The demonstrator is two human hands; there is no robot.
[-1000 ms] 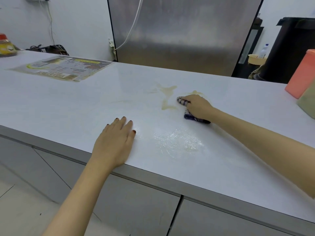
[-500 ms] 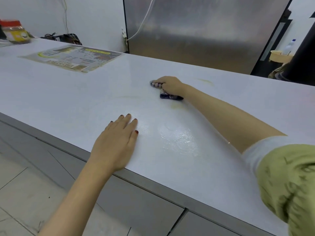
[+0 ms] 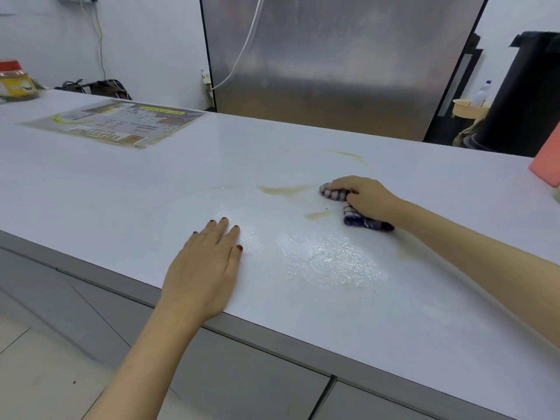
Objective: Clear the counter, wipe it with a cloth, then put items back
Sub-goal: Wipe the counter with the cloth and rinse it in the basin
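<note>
**Wiping stage: cloth on the spill, mid-counter**

Right hand [image 3: 365, 197] is closed over a bunched blue-and-white checked cloth [image 3: 353, 212], pressing it flat to the white counter [image 3: 151, 189]. Fingers curl over the top of the wad; part of the cloth sticks out below the palm. Bunching likely gives a thicker pad to soak and scrub with.

Left hand [image 3: 206, 265] lies flat, palm down, fingers together and straight, holding nothing, near the front edge. Judged to be a brace for the reach across.

Brownish streaks [image 3: 283, 190] lie just left of the cloth; a fainter one [image 3: 348, 154] sits beyond it toward the back. A wet, shiny patch [image 3: 327, 256] spreads between the hands, probably already-wiped ground.

Working area holds no objects. A laminated sheet [image 3: 118, 124] lies far left, a red-lidded jar [image 3: 15, 81] at the far left end, a pink item [image 3: 547, 163] at the right edge: well apart from the spill.

Estimate: clearing done here, wiping partway, putting items back not begun. Risk: the cloth may smear the streaks rather than lift them.
</note>
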